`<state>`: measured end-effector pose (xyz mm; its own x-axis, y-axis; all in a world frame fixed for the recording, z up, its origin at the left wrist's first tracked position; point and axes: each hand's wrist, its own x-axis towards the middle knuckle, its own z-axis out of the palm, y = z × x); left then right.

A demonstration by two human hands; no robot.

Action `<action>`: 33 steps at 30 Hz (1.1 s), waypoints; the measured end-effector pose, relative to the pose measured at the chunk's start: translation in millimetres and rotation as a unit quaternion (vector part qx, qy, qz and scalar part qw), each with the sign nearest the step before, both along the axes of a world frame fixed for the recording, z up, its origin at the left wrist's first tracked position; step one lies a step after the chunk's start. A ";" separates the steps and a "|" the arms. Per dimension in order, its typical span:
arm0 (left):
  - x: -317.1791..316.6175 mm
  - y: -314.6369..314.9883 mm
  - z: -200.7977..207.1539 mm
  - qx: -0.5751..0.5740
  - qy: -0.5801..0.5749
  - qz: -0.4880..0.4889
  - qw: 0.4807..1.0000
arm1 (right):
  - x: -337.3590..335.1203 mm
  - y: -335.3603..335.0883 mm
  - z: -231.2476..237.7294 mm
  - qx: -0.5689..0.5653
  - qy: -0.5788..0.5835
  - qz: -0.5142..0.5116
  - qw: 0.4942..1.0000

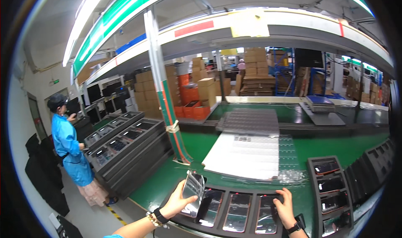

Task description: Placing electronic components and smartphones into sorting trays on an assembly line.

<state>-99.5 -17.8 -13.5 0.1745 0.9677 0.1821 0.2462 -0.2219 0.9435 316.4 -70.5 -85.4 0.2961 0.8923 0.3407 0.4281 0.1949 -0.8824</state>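
My left hand (179, 202) is closed round a phone (193, 194), a glossy slab tilted up above the left end of a black foam tray (226, 198). Several dark-screened phones with orange edges lie in the tray's slots, among them a middle phone (237, 213) and a right-hand phone (266, 215). My right hand (286, 208) is at the tray's right end, fingers apart and curved. Its thumb reaches the edge of the right-hand phone; whether it touches phone or foam, I cannot tell.
A second foam tray of phones (331, 196) stands at right, beside stacked black trays (368, 171). White sheets (243, 154) and clear plastic trays (249, 121) lie on the green bench (192, 144). A metal post (161, 87) rises left. A person in blue (71, 142) stands beside tray stacks (130, 154).
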 end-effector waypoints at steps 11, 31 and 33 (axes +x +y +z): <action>33.0 6.0 -95.2 0.114 0.157 0.023 0.981 | 7.8 -2.1 -20.1 0.013 -0.051 -0.017 0.998; 72.3 -15.5 -7.1 0.007 0.128 -0.036 0.991 | 3.7 4.3 -24.5 -0.025 -0.013 -0.021 0.999; 84.6 -23.8 1.0 0.076 0.097 -0.017 0.992 | 4.2 -0.8 -20.0 -0.005 -0.006 -0.020 1.000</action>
<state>-14.8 -41.6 -12.5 0.2527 0.9243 0.2861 0.4089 -0.3701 0.8342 320.5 -71.3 -105.4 0.3273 0.8835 0.3352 0.4467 0.1679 -0.8788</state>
